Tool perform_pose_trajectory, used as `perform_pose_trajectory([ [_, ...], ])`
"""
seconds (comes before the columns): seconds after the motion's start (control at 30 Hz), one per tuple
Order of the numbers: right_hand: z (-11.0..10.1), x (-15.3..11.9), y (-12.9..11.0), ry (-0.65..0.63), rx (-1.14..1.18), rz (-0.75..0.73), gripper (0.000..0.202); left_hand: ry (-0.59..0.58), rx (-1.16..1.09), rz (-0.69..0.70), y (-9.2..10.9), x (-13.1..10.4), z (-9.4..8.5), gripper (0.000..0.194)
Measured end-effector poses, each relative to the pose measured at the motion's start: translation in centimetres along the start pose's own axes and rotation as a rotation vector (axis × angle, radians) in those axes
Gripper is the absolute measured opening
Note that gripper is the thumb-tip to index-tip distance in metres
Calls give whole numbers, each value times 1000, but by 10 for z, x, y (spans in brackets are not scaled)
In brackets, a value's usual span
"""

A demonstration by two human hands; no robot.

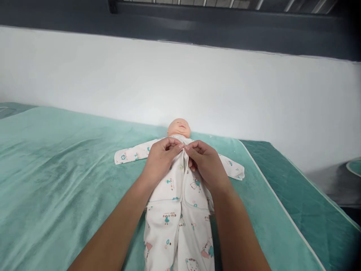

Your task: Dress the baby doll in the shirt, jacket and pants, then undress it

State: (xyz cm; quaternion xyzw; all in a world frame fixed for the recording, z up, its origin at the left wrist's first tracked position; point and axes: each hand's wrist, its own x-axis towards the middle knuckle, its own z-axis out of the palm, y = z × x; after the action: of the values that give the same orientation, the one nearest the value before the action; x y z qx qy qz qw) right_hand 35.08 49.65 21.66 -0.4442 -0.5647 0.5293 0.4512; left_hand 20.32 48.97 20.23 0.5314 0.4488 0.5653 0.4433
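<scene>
— Hands first: what are yours doing?

— Your left hand (161, 158) and right hand (205, 161) are meeting at the chest of the baby doll (179, 128), fingers curled tight, each pinching an edge of the printed sleepsuit (177, 210) at its front opening.

— Where is the doll lying?

— It is lying face up, sleeves spread, on the green blanket (56, 180), head pointing toward the white wall (197, 82).

Small orange print on the baby sleepsuit (180, 210) beside cartoon motifs, too small and blurred to read; no other lettering legible
</scene>
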Motion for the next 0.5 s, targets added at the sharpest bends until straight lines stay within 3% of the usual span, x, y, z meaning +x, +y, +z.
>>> perform_pose_trajectory([
  [0.33, 1, 2, 0, 44, 90, 27, 29, -53, -43, -22, -3, 1, -6, 19],
  [0.5, 4, 2, 0, 70, 27, 27, 32, -74, -92, -40, -3, 2, -6, 19],
])
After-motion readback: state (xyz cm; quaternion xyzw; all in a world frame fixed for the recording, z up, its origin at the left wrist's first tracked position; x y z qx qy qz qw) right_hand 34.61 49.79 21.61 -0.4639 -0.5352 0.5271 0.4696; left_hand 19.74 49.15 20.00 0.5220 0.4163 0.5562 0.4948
